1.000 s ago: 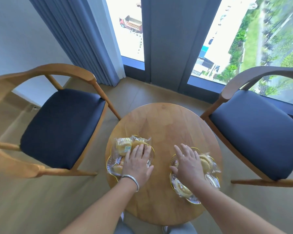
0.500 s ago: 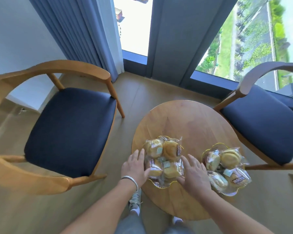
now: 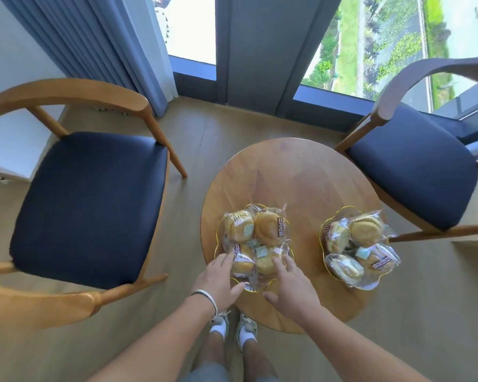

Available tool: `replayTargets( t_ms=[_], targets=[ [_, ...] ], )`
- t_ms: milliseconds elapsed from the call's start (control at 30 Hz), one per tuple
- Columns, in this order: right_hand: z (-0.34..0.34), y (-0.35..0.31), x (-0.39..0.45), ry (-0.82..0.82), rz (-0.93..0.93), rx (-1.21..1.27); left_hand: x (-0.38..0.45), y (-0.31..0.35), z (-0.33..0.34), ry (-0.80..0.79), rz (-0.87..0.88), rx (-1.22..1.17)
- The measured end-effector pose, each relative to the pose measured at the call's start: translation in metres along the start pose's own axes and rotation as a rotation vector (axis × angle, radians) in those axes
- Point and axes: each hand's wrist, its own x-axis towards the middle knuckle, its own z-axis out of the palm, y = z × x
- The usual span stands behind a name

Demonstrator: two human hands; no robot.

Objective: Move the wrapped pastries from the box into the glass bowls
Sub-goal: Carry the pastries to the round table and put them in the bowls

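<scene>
One head-worn wide-angle view — looking steeply down from standing height onto the round table (image 3: 293,177), windows at the top edge.

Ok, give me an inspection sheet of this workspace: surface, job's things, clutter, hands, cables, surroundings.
Surface: round wooden table, far half bare.
Job's things: left bowl and right bowl each hold four wrapped pastries; no box in view.
Clutter: nothing seen.
Hands: left hand and right hand both at the left bowl, fingers straight and touching the near pastries, gripping nothing.
Cables: nothing seen.
Surroundings: left chair, right chair, curtain, window; the person's shoes by the table.
</scene>
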Motion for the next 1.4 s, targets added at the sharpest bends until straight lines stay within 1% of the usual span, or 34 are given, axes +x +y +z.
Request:
replayTargets(
  t_ms=[100,167,233,300,400,467,533,600,700,800,1000,1233,1400],
  targets=[
    [-0.012,0.017,-0.009,0.167,-0.001,0.091,-0.001,0.001,-0.008,0.133,-0.081,-0.077],
    [-0.023,0.035,-0.013,0.274,0.018,0.157,0.0,0.001,-0.013,0.167,-0.173,-0.157],
    [-0.037,0.058,-0.013,0.39,0.071,0.241,0.005,0.003,-0.019,0.145,-0.21,-0.186],
    [-0.054,0.087,-0.009,0.504,0.127,0.284,0.013,0.007,-0.023,0.113,-0.21,-0.222],
    [-0.078,0.14,-0.004,0.58,0.248,0.249,0.02,0.018,-0.021,0.077,-0.21,-0.25],
    [-0.089,0.172,0.001,0.563,0.359,0.207,0.024,0.023,-0.02,0.097,-0.211,-0.232],
    [-0.095,0.2,0.006,0.512,0.458,0.181,0.03,0.025,-0.018,0.113,-0.215,-0.2],
    [-0.098,0.22,0.011,0.442,0.508,0.158,0.034,0.027,-0.015,0.122,-0.227,-0.197],
    [-0.096,0.236,0.02,0.35,0.533,0.117,0.038,0.03,-0.009,0.12,-0.228,-0.162],
    [-0.091,0.24,0.028,0.295,0.53,0.109,0.04,0.034,-0.004,0.125,-0.214,-0.105],
    [-0.081,0.245,0.039,0.288,0.488,0.161,0.047,0.042,0.008,0.171,-0.171,-0.048],
    [-0.073,0.261,0.044,0.185,0.463,0.27,0.062,0.058,0.026,0.256,-0.143,-0.085],
    [-0.065,0.265,0.045,0.156,0.42,0.33,0.072,0.073,0.034,0.293,-0.151,-0.091]
  ],
)
